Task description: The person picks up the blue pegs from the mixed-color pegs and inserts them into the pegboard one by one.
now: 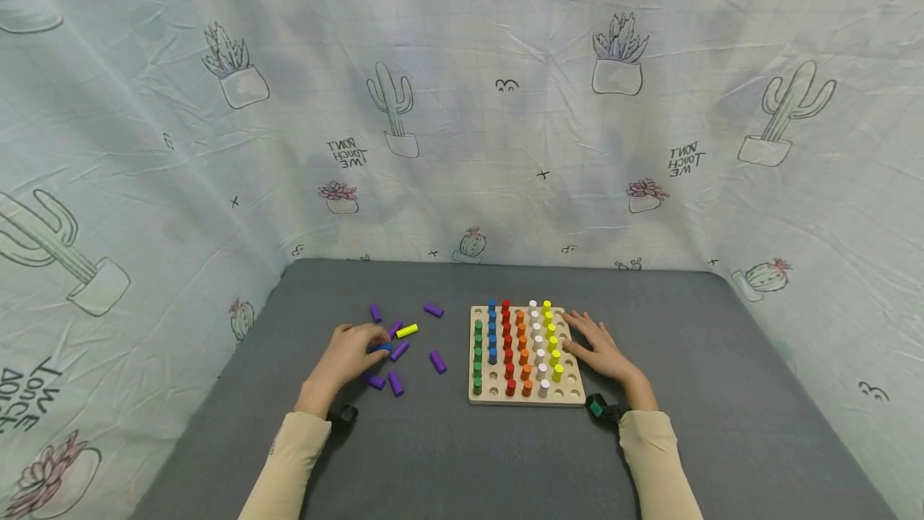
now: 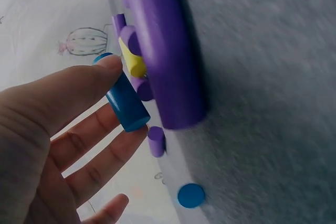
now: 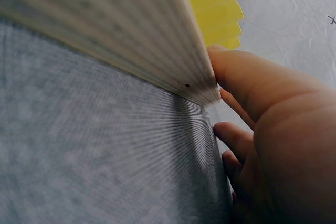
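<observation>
My left hand (image 1: 350, 355) pinches a blue peg (image 2: 126, 106) between thumb and fingers, among loose purple pegs left of the board. The other fingers of that hand spread out below it in the left wrist view. A light wooden pegboard (image 1: 527, 403) lies to the right, holding columns of green pegs (image 1: 477, 355), blue pegs (image 1: 492, 330), red, orange, white and yellow pegs (image 1: 554, 358). Against the board's right edge rests my right hand (image 1: 602, 351), its fingers extended, thumb at the top edge near the yellow pegs.
Several purple pegs (image 1: 438, 362) and one yellow peg (image 1: 407, 331) lie scattered on the grey table (image 1: 462, 464). A blue round end (image 2: 190, 195) shows low in the left wrist view. Behind the table hangs a pale cloth (image 1: 462, 127) printed with cacti.
</observation>
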